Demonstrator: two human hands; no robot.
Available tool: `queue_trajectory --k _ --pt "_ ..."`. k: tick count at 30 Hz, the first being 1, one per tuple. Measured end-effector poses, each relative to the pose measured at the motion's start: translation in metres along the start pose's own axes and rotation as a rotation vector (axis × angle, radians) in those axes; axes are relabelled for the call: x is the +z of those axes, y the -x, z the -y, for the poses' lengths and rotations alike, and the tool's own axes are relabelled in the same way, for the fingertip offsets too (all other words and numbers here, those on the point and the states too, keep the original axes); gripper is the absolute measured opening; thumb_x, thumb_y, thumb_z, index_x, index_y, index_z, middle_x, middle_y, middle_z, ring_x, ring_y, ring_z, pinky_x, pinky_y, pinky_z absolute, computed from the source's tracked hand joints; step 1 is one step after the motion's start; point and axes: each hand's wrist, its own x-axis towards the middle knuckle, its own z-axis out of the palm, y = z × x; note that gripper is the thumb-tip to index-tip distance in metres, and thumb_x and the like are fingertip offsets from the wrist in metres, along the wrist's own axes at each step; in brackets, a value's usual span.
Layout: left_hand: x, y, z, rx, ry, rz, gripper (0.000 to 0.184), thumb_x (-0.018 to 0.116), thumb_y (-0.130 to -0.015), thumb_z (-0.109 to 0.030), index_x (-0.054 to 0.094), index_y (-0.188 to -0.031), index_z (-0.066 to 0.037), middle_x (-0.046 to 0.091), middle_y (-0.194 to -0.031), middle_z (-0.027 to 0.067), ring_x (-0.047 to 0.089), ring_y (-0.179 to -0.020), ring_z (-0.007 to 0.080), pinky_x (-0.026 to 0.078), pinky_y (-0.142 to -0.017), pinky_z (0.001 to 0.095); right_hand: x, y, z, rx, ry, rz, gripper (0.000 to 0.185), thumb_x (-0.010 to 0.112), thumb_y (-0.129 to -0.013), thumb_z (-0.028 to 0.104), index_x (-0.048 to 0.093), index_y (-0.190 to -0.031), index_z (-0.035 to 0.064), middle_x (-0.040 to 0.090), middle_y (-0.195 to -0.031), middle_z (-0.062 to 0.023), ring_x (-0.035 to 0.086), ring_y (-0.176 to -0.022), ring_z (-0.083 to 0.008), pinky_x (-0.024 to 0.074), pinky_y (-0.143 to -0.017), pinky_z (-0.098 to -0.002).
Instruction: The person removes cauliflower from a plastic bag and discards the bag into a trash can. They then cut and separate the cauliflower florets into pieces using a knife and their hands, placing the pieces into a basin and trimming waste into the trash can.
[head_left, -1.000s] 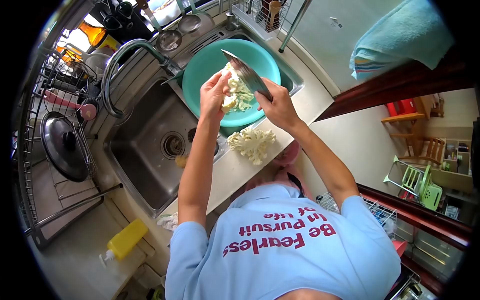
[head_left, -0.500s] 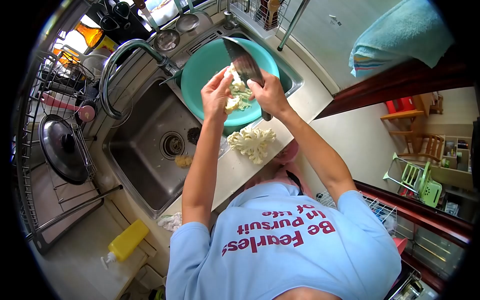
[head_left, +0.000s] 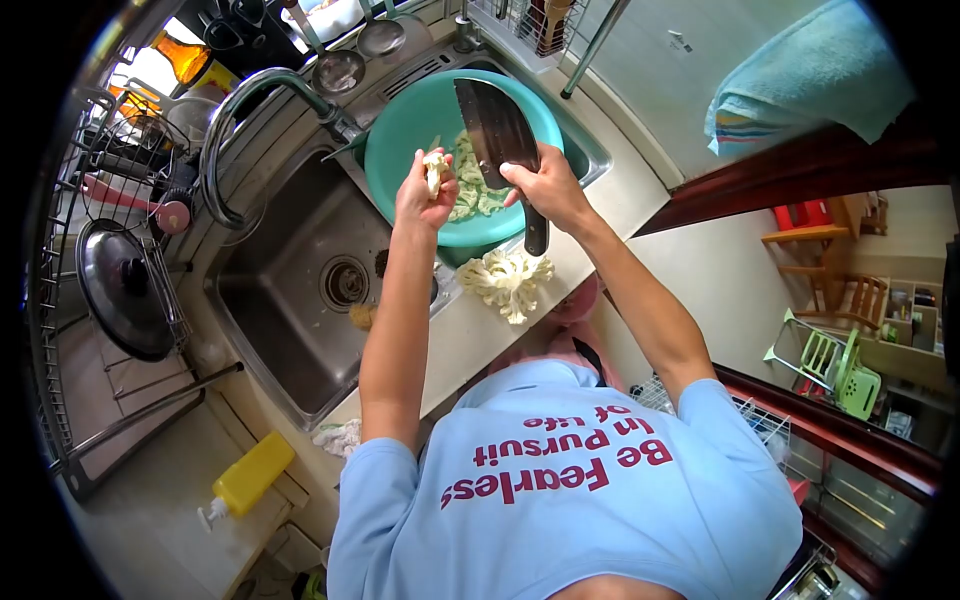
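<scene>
My left hand [head_left: 425, 193] is closed on a small cauliflower piece [head_left: 435, 173] over the left part of a green basin [head_left: 400, 120]. In my right hand [head_left: 548, 188] is a wide-bladed knife [head_left: 495, 125], its blade pointing up and away over the basin and its black handle hanging below my fingers. Knife and held piece are apart. Cut cauliflower pieces [head_left: 468, 190] lie in the basin between my hands, partly hidden by the blade. A larger cauliflower chunk [head_left: 505, 283] rests on the counter edge, nearer to me than the basin.
Left of the basin is a steel sink [head_left: 290, 270] with a curved faucet [head_left: 215, 160]. A dish rack [head_left: 60, 330] with a pan lid [head_left: 125, 290] stands far left. A yellow bottle [head_left: 253, 474] lies lower left. A blue towel [head_left: 810, 80] hangs upper right.
My hands have moved apart. The knife has come away from the cauliflower, its blade now broadside, and the piece in my left hand looks smaller.
</scene>
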Motion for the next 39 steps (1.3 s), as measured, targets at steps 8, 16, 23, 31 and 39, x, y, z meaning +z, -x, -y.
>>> queue_trajectory --k 8,16,23,31,39 --pt "0.076 0.061 0.007 0.398 -0.476 0.267 0.035 0.05 -0.093 -0.018 0.051 -0.122 0.001 0.054 -0.109 0.0108 0.054 -0.089 0.0129 0.047 -0.081 0.0297 -0.004 0.034 0.033 -0.08 0.246 -0.019 0.035 0.052 -0.083 0.004 0.057 -0.118 -0.0007 0.047 -0.062 -0.0018 0.05 -0.054 -0.0083 0.0524 -0.052 -0.0273" --pt "0.071 0.097 0.0 0.535 -0.401 0.414 0.029 0.066 -0.084 -0.003 0.051 -0.108 -0.006 0.056 -0.106 0.0109 0.058 -0.092 0.0143 0.052 -0.082 0.0273 -0.025 0.054 0.04 -0.571 0.749 0.037 0.049 0.05 -0.077 -0.01 0.057 -0.123 0.0056 0.062 -0.113 -0.0172 0.06 -0.104 -0.0336 0.048 -0.091 -0.0411" --pt "0.052 0.112 0.0 0.461 -0.221 0.298 0.026 0.055 -0.094 -0.018 0.056 -0.113 -0.001 0.057 -0.121 0.0215 0.061 -0.101 0.0201 0.053 -0.087 0.0334 -0.011 0.059 0.04 -0.663 0.988 0.13 0.054 0.055 -0.071 -0.008 0.058 -0.122 0.0083 0.06 -0.112 -0.0167 0.059 -0.103 -0.0347 0.0504 -0.087 -0.0414" --pt "-0.003 0.146 0.0 0.697 -0.141 0.069 0.026 0.057 -0.09 0.0 0.058 -0.116 -0.001 0.062 -0.114 0.0108 0.06 -0.105 0.0187 0.05 -0.093 0.0306 0.047 0.051 0.04 -0.689 1.001 0.353 0.061 0.055 -0.066 -0.012 0.056 -0.124 0.0071 0.058 -0.116 -0.0177 0.058 -0.106 -0.0346 0.0492 -0.09 -0.0411" --pt "-0.07 0.184 -0.007 0.96 -0.074 -0.17 0.021 0.061 -0.085 0.006 0.061 -0.105 0.0 0.065 -0.107 0.011 0.064 -0.096 0.0179 0.053 -0.087 0.0287 0.139 0.04 0.016 -0.743 0.965 0.553 0.059 0.058 -0.07 -0.006 0.052 -0.127 0.0073 0.057 -0.117 -0.0176 0.059 -0.101 -0.0339 0.0521 -0.077 -0.0407"
